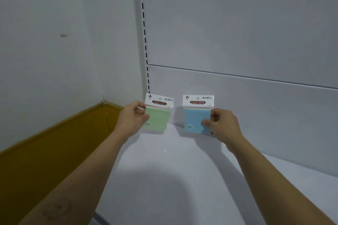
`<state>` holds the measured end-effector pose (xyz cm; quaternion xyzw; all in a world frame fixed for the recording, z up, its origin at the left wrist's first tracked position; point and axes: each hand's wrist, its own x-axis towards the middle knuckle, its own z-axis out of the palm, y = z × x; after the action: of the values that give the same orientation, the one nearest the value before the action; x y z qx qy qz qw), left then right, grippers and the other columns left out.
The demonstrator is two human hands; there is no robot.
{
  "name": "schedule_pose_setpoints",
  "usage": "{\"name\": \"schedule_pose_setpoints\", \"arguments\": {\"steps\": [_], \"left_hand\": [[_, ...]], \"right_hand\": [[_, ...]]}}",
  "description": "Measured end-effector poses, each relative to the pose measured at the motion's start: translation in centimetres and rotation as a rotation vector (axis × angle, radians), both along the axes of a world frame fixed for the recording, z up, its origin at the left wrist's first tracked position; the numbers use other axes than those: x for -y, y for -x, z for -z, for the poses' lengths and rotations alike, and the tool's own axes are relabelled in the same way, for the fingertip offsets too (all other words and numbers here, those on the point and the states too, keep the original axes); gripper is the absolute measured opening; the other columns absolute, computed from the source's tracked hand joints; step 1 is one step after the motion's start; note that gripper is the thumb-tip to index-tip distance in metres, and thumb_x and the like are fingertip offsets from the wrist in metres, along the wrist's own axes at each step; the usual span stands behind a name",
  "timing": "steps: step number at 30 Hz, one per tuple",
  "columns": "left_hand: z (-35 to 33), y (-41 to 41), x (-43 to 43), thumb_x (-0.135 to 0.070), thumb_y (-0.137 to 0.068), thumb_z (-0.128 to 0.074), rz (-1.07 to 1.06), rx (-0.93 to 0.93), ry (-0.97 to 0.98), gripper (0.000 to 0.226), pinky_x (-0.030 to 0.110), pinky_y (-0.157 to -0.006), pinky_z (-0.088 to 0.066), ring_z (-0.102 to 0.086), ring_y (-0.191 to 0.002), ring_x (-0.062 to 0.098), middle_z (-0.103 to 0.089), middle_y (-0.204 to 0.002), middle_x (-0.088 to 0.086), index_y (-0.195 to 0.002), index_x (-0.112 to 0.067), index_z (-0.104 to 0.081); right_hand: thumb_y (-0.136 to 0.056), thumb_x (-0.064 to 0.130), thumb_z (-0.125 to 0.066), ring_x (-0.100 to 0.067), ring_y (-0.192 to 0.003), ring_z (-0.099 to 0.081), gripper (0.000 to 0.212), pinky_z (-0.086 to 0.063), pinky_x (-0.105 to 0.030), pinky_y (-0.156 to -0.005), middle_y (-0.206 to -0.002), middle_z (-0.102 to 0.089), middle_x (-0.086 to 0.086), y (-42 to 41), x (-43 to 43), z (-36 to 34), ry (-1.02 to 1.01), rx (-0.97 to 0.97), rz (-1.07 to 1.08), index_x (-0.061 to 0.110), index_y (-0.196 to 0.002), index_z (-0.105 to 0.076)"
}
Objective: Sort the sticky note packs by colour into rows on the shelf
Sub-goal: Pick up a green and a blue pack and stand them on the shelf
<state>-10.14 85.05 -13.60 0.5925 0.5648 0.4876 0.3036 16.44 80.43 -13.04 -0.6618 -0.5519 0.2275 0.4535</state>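
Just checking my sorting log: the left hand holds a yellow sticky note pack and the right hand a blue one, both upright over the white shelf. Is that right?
Not quite. The head view shows the left hand holds a green sticky note pack, not a yellow one. The rest stands: the right hand holds the blue sticky note pack, both upright over the white shelf.

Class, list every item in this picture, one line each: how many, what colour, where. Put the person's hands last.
shelf: one, white, lower centre of view
green pack: one, green, upright at shelf's back left
blue pack: one, blue, upright, right of green pack
slotted upright: one, white, above green pack
floor: one, ochre, left of shelf
left hand: one, grips green pack's left edge
right hand: one, pinches blue pack's right edge
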Motion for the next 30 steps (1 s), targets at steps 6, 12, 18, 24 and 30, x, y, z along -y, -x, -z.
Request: {"name": "schedule_pose_setpoints", "arguments": {"steps": [6, 12, 18, 24, 30], "left_hand": [[1.9, 0.8, -5.2, 0.008, -0.078, -0.066, 0.097, 0.069, 0.031, 0.026, 0.034, -0.072, -0.049, -0.058, -0.073, 0.022, -0.060, -0.074, 0.011, -0.079, -0.019, -0.062], [4.4, 0.4, -9.1, 0.006, -0.086, -0.059, 0.155, 0.158, 0.038, 0.021, 0.032, -0.076, -0.051, -0.062, -0.083, 0.024, -0.065, -0.085, 0.008, -0.091, -0.014, -0.062], [6.3, -0.2, -11.0, 0.002, -0.087, -0.061, 0.116, 0.249, 0.013, 0.020, 0.033, -0.078, -0.050, -0.061, -0.084, 0.021, -0.061, -0.079, -0.007, -0.097, -0.016, -0.061], [7.3, 0.1, -12.5, -0.001, -0.087, -0.063, 0.154, 0.200, -0.050, 0.020, 0.036, -0.079, -0.050, -0.059, -0.080, 0.021, -0.060, -0.078, -0.003, -0.094, -0.019, -0.056], [7.6, -0.1, -12.3, -0.011, -0.090, -0.062, 0.167, 0.179, -0.046, 0.014, 0.027, -0.071, -0.044, -0.059, -0.081, 0.020, -0.063, -0.090, 0.008, -0.098, -0.017, -0.052]], "right_hand": [[-0.079, 0.011, -0.070, -0.027, -0.083, -0.066, 0.008, -0.057, -0.048, -0.075, -0.087, -0.070, -0.003, 2.4, -1.3, 1.3, 0.045, -0.004, 0.114, 0.012, -0.087, -0.068], [-0.083, 0.012, -0.067, -0.021, -0.083, -0.063, 0.010, -0.046, -0.028, -0.069, -0.086, -0.068, 0.002, 5.5, -3.2, 3.3, 0.056, -0.001, 0.234, 0.019, -0.089, -0.066], [-0.087, 0.011, -0.061, -0.021, -0.091, -0.060, 0.016, -0.041, -0.027, -0.074, -0.095, -0.067, -0.002, 7.5, -4.9, 4.7, 0.079, -0.012, 0.327, 0.011, -0.102, -0.065], [-0.089, 0.015, -0.061, -0.008, -0.074, -0.057, 0.006, -0.037, -0.010, -0.056, -0.082, -0.061, 0.008, 8.5, -4.8, 6.5, 0.002, 0.008, 0.396, 0.018, -0.094, -0.061], [-0.088, 0.007, -0.061, 0.008, -0.072, -0.053, 0.015, -0.036, 0.002, -0.056, -0.083, -0.060, 0.013, 8.3, -4.8, 6.9, 0.003, -0.009, 0.346, 0.018, -0.098, -0.061]]}}
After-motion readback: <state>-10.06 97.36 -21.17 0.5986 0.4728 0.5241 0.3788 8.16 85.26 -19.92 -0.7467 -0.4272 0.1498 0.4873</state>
